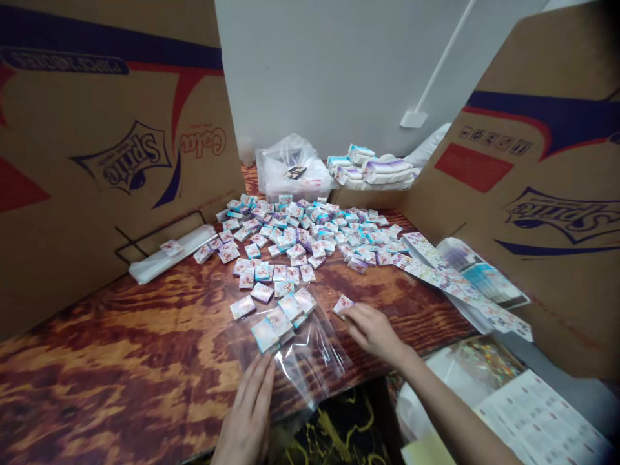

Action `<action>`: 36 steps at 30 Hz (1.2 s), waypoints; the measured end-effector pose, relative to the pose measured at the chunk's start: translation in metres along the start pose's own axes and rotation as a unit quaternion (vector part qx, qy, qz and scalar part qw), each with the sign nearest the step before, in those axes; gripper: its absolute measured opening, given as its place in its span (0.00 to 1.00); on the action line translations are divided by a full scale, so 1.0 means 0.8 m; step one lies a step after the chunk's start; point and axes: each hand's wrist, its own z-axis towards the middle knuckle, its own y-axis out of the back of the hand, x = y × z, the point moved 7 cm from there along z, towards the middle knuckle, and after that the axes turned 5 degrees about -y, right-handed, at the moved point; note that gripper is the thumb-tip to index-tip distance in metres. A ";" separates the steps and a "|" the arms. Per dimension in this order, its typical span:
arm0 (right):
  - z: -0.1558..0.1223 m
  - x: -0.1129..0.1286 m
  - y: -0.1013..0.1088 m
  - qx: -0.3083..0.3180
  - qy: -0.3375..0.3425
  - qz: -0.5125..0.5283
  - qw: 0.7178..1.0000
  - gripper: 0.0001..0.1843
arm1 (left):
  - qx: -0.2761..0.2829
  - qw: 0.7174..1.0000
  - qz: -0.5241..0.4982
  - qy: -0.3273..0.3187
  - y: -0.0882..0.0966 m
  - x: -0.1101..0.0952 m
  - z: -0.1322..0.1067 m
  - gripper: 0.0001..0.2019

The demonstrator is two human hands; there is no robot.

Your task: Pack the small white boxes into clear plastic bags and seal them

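My right hand [375,330] is closed on the corner of a small white-and-purple printed box [343,304] at the table's middle. A clear plastic bag [317,355] lies flat to the left of that hand, its lower end reaching the table's front edge. Several small boxes [279,322] sit close together at the bag, some stacked; whether all are inside it, I cannot tell. My left hand [249,403] lies with fingers stretched out at the bag's left side, fingertips just below a blue-edged box. Beyond stretches a loose pile of similar boxes [295,232].
Large cardboard cartons stand on the left [106,123] and right [547,168]. At the back are a stack of clear bags [290,171] and wrapped packs [387,169]. Printed card strips [455,284] lie at right, a flat plastic bundle [169,255] at left.
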 end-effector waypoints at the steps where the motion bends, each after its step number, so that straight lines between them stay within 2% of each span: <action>1: 0.010 -0.026 -0.006 0.029 -0.006 -0.050 0.998 0.25 | -0.001 1.000 0.009 -0.007 0.003 -0.001 0.000 0.38; 3: 0.033 -0.061 -0.025 0.097 0.017 -0.115 0.988 0.31 | 0.013 1.000 0.018 -0.009 0.008 -0.003 -0.001 0.38; 4: 0.046 -0.070 -0.034 0.121 0.029 -0.127 0.984 0.32 | 0.020 1.000 0.018 -0.007 0.010 -0.003 -0.002 0.39; 6: 0.075 -0.075 -0.039 0.114 0.017 -0.115 0.987 0.28 | 0.020 1.000 0.018 -0.001 0.014 -0.003 -0.002 0.39; 8: 0.109 -0.072 -0.034 0.054 -0.054 -0.081 0.994 0.29 | 0.017 1.000 0.019 0.005 0.015 -0.003 -0.001 0.40; 10: 0.141 -0.062 -0.031 0.004 -0.140 -0.058 0.988 0.34 | 0.017 1.000 0.023 0.006 0.013 -0.004 0.000 0.40; 12: 0.169 -0.049 -0.041 0.016 -0.197 -0.075 0.977 0.36 | 0.024 0.999 0.023 0.002 0.009 -0.004 0.001 0.39; 14: 0.188 -0.038 -0.057 0.070 -0.217 -0.115 0.967 0.35 | 0.025 0.999 0.021 -0.002 0.007 -0.004 0.002 0.37; 17: 0.201 -0.036 -0.070 0.124 -0.203 -0.146 0.960 0.34 | 0.028 0.999 0.015 0.001 0.008 0.000 0.001 0.36; 20: 0.201 -0.047 -0.065 0.134 -0.183 -0.150 0.962 0.34 | 0.042 0.999 0.008 0.008 0.010 0.003 0.001 0.36; 23: 0.202 -0.053 -0.056 0.128 -0.167 -0.151 0.966 0.38 | 0.051 0.999 0.003 0.009 0.008 0.006 -0.001 0.37; 25: 0.207 -0.045 -0.055 0.115 -0.151 -0.128 0.974 0.37 | 0.049 0.999 0.002 0.001 0.004 0.006 -0.003 0.37; 29: 0.223 -0.016 -0.072 0.094 -0.149 -0.081 0.981 0.31 | 0.044 0.999 0.008 -0.014 -0.004 0.007 -0.006 0.36; 32: 0.235 0.000 -0.088 0.096 -0.149 -0.077 0.981 0.35 | 0.040 0.999 0.011 -0.015 -0.007 0.007 -0.006 0.36; 36: 0.244 -0.013 -0.085 0.109 -0.131 -0.073 0.983 0.37 | 0.031 0.999 0.013 -0.017 -0.002 0.005 -0.003 0.36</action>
